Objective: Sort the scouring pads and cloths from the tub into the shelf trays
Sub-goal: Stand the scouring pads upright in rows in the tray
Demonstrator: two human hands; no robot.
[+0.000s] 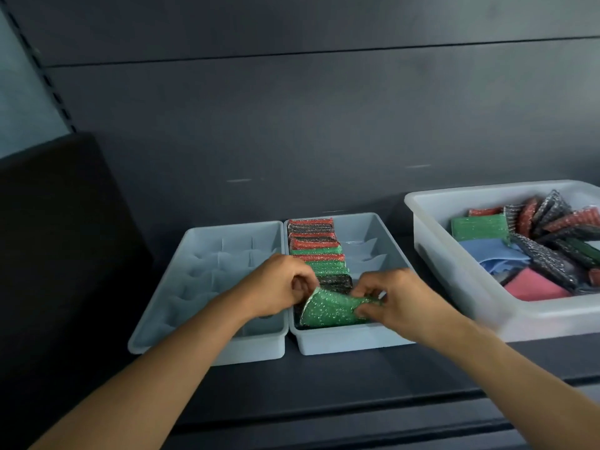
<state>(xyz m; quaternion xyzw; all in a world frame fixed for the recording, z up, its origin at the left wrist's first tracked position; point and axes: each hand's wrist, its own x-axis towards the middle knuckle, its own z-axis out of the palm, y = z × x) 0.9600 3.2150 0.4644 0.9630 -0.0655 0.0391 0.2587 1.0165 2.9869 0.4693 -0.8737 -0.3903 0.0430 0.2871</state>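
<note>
Matte dark shelf [324, 384], glittery green pad [328, 311] pinched

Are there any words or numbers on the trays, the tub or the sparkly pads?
None: no words or numbers show on the left tray, the right tray, the tub, or the green scouring pad that the left hand and right hand pinch.
Any print on the pads in the tub is too blurred to tell.

Dim, cool light, wide-angle bending at edges, soft blur on near forearms.
</note>
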